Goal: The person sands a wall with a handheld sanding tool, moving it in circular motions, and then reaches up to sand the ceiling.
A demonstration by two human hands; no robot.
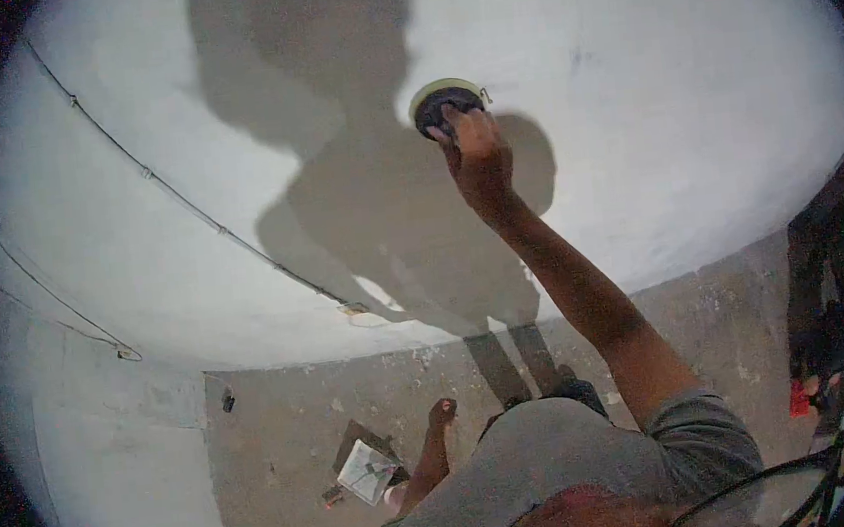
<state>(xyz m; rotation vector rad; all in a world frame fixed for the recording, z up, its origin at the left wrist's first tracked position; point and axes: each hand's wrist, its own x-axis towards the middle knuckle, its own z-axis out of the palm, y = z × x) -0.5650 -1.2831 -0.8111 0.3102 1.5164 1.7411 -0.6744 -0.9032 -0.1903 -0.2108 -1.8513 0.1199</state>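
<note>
My right hand (478, 153) reaches up to the white wall (651, 123), its fingers closed on the back of a round sanding pad (446, 106). The pad is black with a pale yellow-green rim, and a small piece sticks out at its right edge. Its face lies against the wall, so that side is hidden. Low at my side, my left hand (443, 412) hangs well away from the wall. Its fingers are curled into a fist and nothing shows in it.
A dark cable (175, 195) runs slanting along the wall to a small fitting (353, 310). On the worn floor (276, 427) lies a white square item (368, 471). Dark objects and a red item (798, 397) stand at the right. My shadow falls across the wall.
</note>
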